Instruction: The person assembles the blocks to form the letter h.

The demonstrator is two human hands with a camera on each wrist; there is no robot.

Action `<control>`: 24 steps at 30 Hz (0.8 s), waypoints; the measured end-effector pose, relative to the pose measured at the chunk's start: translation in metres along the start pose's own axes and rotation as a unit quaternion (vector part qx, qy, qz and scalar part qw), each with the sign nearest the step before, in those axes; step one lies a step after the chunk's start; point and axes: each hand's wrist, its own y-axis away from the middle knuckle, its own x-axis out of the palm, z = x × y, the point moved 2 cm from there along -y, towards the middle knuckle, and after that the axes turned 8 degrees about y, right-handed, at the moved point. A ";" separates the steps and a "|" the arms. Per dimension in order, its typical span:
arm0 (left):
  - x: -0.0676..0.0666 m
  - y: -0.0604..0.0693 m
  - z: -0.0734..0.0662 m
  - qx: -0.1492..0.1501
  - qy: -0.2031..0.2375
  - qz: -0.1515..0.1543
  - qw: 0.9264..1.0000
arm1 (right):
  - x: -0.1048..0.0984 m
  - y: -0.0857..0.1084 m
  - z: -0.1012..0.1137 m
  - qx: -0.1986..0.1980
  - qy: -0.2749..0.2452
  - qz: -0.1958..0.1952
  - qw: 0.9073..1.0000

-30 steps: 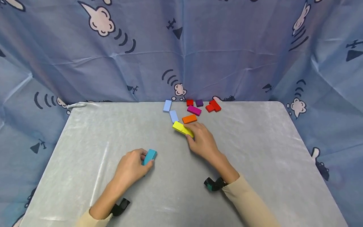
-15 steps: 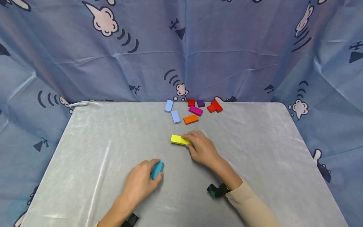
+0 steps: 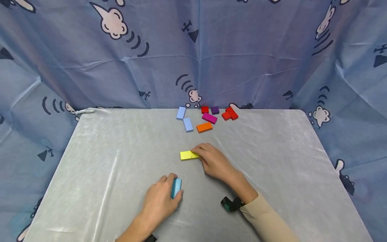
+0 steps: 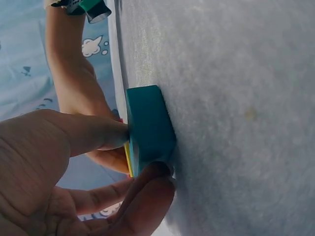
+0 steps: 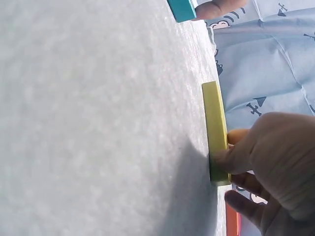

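Low at the desk (image 3: 257, 144), the left hand (image 3: 158, 201) pinches the turquoise block (image 3: 176, 188); the right hand (image 3: 214, 163) grips the yellow block (image 3: 187, 155) by its right end, apparently to leave its left end uncovered.

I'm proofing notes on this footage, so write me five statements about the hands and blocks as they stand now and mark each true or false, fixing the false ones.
1. The left hand grips the teal block. True.
2. The orange block lies nearer the far edge of the table than the yellow block. True.
3. The right hand holds the orange block. False: it grips the yellow block.
4. In the head view, the two light blue blocks lie to the left of the orange block. True.
5. The teal block is farther from the person than the yellow block. False: it is nearer.
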 end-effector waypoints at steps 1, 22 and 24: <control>0.000 0.000 0.000 0.001 -0.001 0.001 1.000 | 0.000 0.000 0.000 0.000 0.003 -0.003 1.000; -0.020 0.003 0.015 0.121 -0.053 0.192 0.972 | 0.013 -0.013 0.032 0.126 0.085 -0.044 0.987; -0.019 0.003 0.016 0.132 -0.067 0.191 0.970 | 0.015 -0.015 0.035 0.121 0.092 -0.048 0.987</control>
